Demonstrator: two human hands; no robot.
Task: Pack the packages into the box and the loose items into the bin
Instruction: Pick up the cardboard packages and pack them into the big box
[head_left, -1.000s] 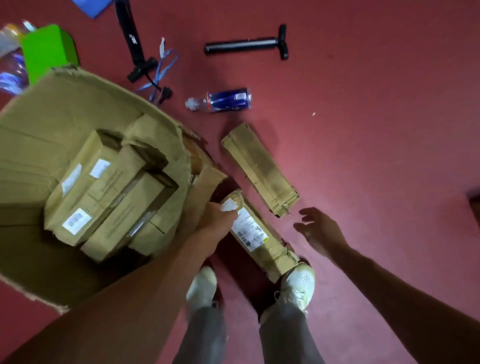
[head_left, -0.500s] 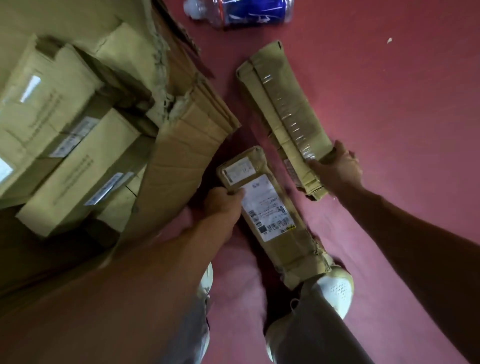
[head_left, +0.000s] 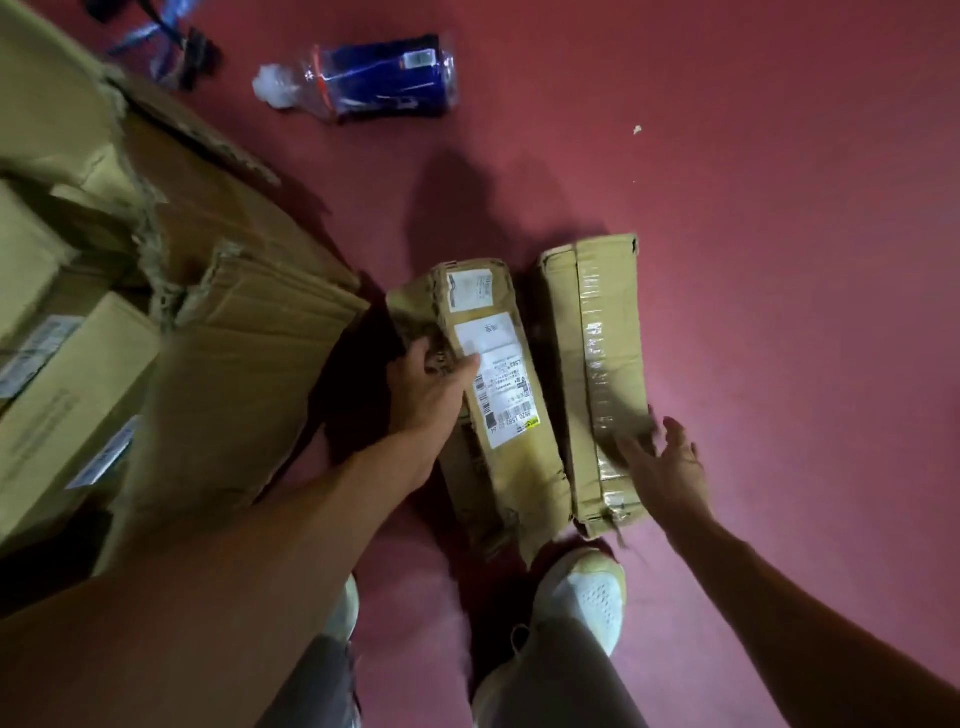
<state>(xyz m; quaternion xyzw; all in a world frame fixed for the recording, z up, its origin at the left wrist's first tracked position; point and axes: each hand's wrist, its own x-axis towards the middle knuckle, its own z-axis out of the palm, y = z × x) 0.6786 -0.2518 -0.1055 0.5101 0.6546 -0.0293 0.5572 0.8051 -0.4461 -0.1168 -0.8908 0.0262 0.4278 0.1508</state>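
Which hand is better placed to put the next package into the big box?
Left. The left hand grips the labelled package, nearest the box; the right hand lies open on the taped package, farther from it.

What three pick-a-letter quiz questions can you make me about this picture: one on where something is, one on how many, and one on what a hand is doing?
1. Where is the bottle?
A. Inside the box
B. On the red floor, lying on its side
C. In the right hand

2. How many packages lie on the red floor just past the shoes?
A. One
B. Two
C. Four

3. What is the left hand doing?
A. Holding the bottle
B. Hanging free
C. Gripping the labelled package

Answers:
1 B: the bottle lies alone on the red floor, with no hand near it.
2 B: the labelled package and the taped package lie side by side.
3 C: its thumb lies on the label and its fingers curl round the package's edge.
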